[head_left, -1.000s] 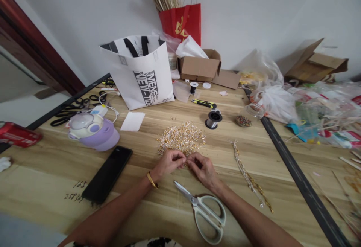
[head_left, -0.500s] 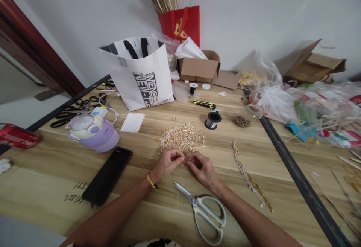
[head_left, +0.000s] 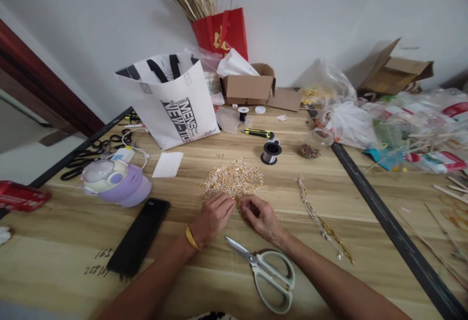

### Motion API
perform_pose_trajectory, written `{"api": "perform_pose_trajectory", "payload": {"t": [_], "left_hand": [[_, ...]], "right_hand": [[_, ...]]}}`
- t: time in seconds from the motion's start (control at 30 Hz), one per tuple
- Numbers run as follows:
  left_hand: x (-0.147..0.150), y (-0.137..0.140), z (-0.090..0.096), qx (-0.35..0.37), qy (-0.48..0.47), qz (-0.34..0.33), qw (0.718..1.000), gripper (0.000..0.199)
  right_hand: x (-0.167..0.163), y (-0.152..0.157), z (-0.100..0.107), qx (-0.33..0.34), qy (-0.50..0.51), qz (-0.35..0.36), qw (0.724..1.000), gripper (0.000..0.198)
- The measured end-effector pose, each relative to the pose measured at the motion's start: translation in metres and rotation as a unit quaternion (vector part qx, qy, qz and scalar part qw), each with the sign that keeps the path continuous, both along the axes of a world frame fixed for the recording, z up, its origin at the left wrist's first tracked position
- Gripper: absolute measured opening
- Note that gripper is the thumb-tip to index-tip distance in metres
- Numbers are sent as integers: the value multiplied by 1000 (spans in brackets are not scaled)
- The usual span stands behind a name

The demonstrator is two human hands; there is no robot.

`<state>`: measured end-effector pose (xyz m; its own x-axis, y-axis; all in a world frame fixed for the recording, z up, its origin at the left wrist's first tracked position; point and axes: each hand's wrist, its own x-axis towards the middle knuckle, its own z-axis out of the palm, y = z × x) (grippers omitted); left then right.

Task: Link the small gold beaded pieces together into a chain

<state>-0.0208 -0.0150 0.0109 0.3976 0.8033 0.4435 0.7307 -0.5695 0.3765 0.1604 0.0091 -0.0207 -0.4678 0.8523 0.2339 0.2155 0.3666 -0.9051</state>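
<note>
Bead heap [head_left: 233, 174] at centre, its six-o'clock edge covered by the left hand [head_left: 215, 215] and right hand [head_left: 260, 216]; fingers curled narrow, their hold impossible to tell. Scissors [head_left: 256, 262] lie at five o'clock between the forearms, spool [head_left: 271, 154] at two.

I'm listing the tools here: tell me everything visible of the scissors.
The scissors have silvery, metal-looking blades, closed to one point, and two large pale loop handles, apparently plastic. They lie on the wood-patterned table between the left forearm and the right forearm, tip pointing up and left in the picture. One handle is close to the right forearm; whether they touch is unclear.
</note>
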Motion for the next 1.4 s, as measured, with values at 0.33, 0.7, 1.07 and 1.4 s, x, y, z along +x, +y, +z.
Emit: {"api": "perform_pose_trajectory", "payload": {"t": [0.33, 0.7, 1.07, 1.4], "left_hand": [[1, 1, 2, -92, -91, -6, 992, 12], [2, -2, 15, 5, 119, -93, 989, 23], [-1, 9, 1, -157, -72, -27, 985, 13], [-6, 8, 2, -170, -108, 15, 979, 11]], "right_hand": [[2, 0, 5, 39, 1, 2, 999, 13], [3, 0, 9, 68, 5, 30, 997, 26], [4, 2, 7, 52, 24, 23, 998, 28], [2, 3, 2, -13, 33, 32, 999, 14]]}}
